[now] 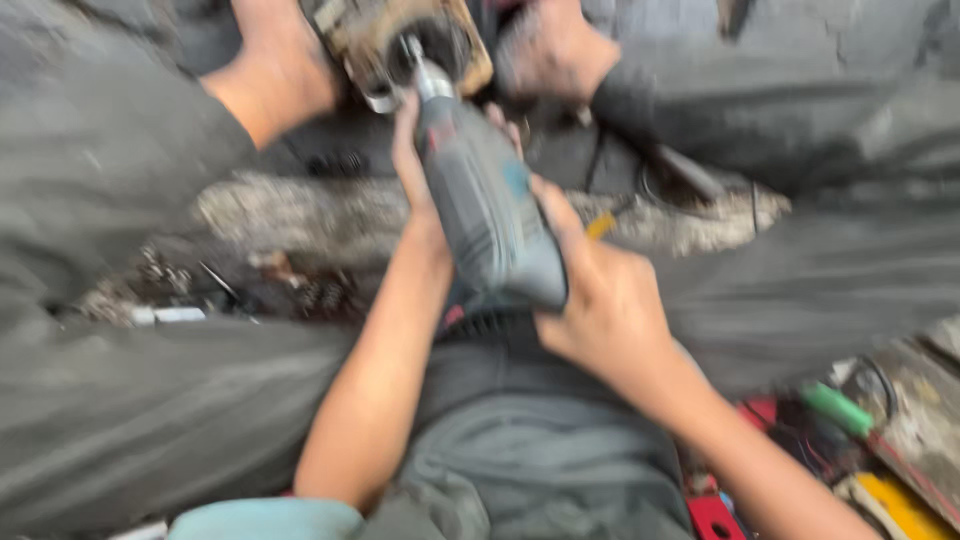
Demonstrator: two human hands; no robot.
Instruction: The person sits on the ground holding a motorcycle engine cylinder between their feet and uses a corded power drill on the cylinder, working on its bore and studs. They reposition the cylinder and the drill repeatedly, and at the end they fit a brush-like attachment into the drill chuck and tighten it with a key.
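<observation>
Gripping one grey power drill (pixel 487 205) with two hands: left hand (pixel 420 150) wrapping the slim front barrel, right hand (pixel 600 300) closing round the thick rear body. Pressing its single metal chuck into one rusty, round-holed metal part (pixel 400 40), braced between two bare feet (pixel 285 65) at the floor's far edge. Lying blurred nearby: one green-handled tool (pixel 838 408).
</observation>
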